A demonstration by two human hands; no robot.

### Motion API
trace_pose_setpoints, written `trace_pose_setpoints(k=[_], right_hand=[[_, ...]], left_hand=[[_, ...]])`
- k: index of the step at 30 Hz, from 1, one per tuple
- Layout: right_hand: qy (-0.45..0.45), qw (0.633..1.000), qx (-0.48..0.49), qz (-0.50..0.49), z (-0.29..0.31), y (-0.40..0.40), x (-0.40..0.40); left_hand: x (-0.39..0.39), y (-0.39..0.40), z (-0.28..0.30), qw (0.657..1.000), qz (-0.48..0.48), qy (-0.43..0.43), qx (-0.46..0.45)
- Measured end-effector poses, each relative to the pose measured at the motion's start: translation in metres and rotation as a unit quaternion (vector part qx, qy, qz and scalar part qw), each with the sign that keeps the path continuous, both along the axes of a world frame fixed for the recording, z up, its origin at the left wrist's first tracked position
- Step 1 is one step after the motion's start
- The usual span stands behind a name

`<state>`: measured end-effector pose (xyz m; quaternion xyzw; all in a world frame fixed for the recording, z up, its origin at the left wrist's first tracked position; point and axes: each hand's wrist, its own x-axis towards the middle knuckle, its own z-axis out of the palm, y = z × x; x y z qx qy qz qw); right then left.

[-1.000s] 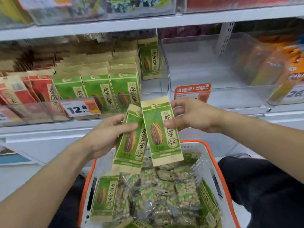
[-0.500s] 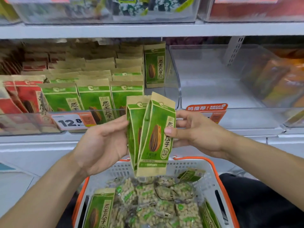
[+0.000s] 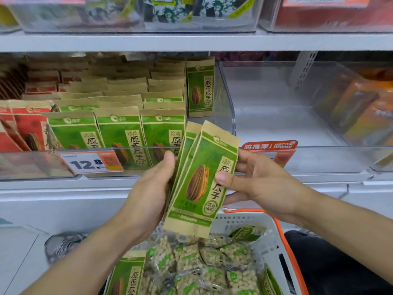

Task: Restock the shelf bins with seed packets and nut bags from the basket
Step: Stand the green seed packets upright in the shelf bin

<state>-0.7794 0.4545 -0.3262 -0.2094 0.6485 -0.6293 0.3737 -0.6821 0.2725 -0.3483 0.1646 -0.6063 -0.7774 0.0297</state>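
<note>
Both hands are holding a small stack of green seed packets [image 3: 202,179] upright between the basket and the shelf. The left hand [image 3: 148,190] is gripping the stack's left edge, thumb lying across the front near the top; the right hand [image 3: 259,184] is pinching the right edge, thumb on the printed face and fingers curling behind. At least two packets are showing in the stack — whether more are sitting behind them cannot be told.

The stack is hanging just above the white basket [image 3: 274,252], in front of the clear bin [image 3: 148,158] of matching green packets. That bin is already looking well filled, with rows standing front to back, though a gap is showing along its right side beside one upright packet [image 3: 200,88]. The neighbouring clear bin [image 3: 297,103] to the right is showing nothing inside it.

Judging by this, the restocking is only partly along: the held stack is not yet shelved, and the basket is still carrying another green packet [image 3: 125,277] plus a heap of clear nut bags [image 3: 202,265] — plenty is waiting
</note>
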Motion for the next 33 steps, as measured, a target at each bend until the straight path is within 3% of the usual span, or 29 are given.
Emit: trace_pose_setpoints(k=[6,13,16,20,23,29,33], right_hand=[[0.018,0.999,0.026,0.004,-0.002,0.003,-0.006],[0.067,0.997,0.021,0.036,0.020,0.017,-0.021],[0.178,0.982,0.036,0.049,0.029,0.022,-0.019],[0.343,0.926,0.120,0.103,0.035,0.018,-0.004],[0.418,0.895,0.140,0.071,0.037,0.016,0.001],[0.341,0.938,0.020,-0.060,0.034,0.013,0.005],[0.326,0.943,0.044,-0.046,0.033,0.013,0.002]], left_hand=[[0.014,0.002,0.002,0.983,-0.106,0.017,-0.146],[0.018,-0.007,0.009,0.972,-0.155,0.046,-0.169],[0.020,-0.008,0.010,0.959,-0.189,0.052,-0.203],[0.023,-0.003,0.009,0.949,-0.199,0.066,-0.234],[0.026,-0.004,0.012,0.932,-0.193,0.080,-0.297],[0.032,-0.005,0.019,0.927,-0.164,0.112,-0.317],[0.034,-0.001,0.015,0.909,-0.196,0.096,-0.354]])
